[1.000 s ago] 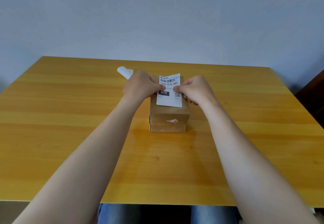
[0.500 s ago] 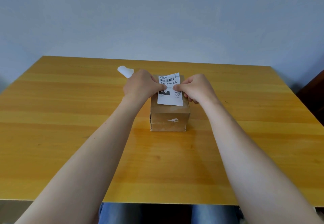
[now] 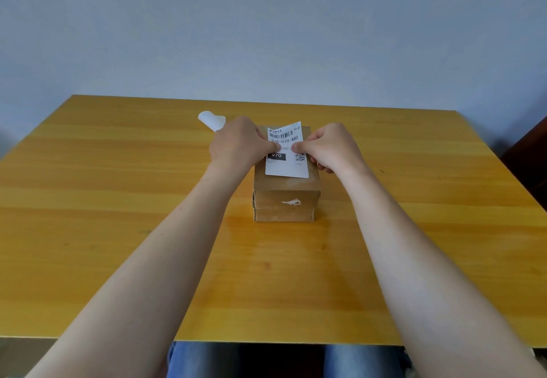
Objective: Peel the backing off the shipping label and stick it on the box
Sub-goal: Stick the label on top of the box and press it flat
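We face a pale blue-grey wall point(image 3: 266, 22), and below it a wide wooden table point(image 3: 118, 229) with a yellow-orange grain fills most of the view. Our two bare forearms reach out across it from the near edge, where blue denim point(image 3: 355, 360) shows beneath the tabletop.

Near the middle of the table sits a small brown cardboard box point(image 3: 285, 197), its short front face turned toward us and marked by a small torn white scrap point(image 3: 291, 202). On the box's top lies the white shipping label point(image 3: 286, 164), printed with a barcode, the number 070-070-A80, a black block reading 070 and a QR code. Its near part lies flat against the cardboard, while its far edge lifts and curls a little above the box.

Our left hand point(image 3: 239, 145) is curled closed at the label's left side, its thumb pressing down on the label at mid-height. Our right hand point(image 3: 331, 146) is curled the same way at the right side, its thumb tip pressing the label just beside the left thumb, the two almost touching. We cannot tell whether the other fingers pinch the label's edges or simply rest against the box.

Behind our left hand, a curled white strip of backing paper point(image 3: 210, 119) lies on the table, partly hidden by the knuckles.
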### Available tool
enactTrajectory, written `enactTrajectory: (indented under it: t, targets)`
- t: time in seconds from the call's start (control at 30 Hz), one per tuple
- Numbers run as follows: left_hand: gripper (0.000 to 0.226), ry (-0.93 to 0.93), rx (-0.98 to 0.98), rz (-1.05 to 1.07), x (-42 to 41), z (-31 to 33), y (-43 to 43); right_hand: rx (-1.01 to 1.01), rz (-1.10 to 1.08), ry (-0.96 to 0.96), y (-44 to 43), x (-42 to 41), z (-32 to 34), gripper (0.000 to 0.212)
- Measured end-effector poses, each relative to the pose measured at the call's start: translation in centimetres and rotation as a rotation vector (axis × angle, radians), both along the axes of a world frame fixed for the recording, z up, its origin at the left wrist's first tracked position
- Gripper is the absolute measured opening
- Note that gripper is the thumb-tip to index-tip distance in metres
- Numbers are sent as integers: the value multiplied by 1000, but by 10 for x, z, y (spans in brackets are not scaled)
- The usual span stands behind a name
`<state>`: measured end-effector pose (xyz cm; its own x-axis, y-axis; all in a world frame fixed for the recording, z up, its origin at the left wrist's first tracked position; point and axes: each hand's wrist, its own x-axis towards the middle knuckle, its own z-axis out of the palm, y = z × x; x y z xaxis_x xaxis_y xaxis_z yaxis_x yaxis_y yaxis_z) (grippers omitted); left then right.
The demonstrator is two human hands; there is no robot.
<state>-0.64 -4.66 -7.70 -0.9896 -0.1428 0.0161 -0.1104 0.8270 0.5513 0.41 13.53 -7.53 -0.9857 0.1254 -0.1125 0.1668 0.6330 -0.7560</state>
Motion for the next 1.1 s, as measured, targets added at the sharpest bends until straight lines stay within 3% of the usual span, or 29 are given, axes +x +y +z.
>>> enactTrajectory:
  t: [0.33, 0.6, 0.73, 0.83, 0.97, 1.1]
  targets:
    - [36, -33, -65, 24, 0, 4, 3, 79, -27, 18, -4, 2, 1, 36]
    - [54, -78, -128, 17, 3, 5, 0, 272, -37, 64, -4, 6, 8, 27]
    - [59, -91, -103, 4, 6, 3, -1, 296, -84, 98, 1, 8, 7, 45]
    - [63, -148, 16, -30, 6, 1, 0, 108, -72, 48, 3, 7, 5, 65]
    - [69, -316, 402, -56, 9, -3, 6, -224, -27, -53, -2, 4, 0, 75]
    - [74, -323, 438, -90, 8, -7, 8, -282, -3, -85, 4, 4, -2, 74]
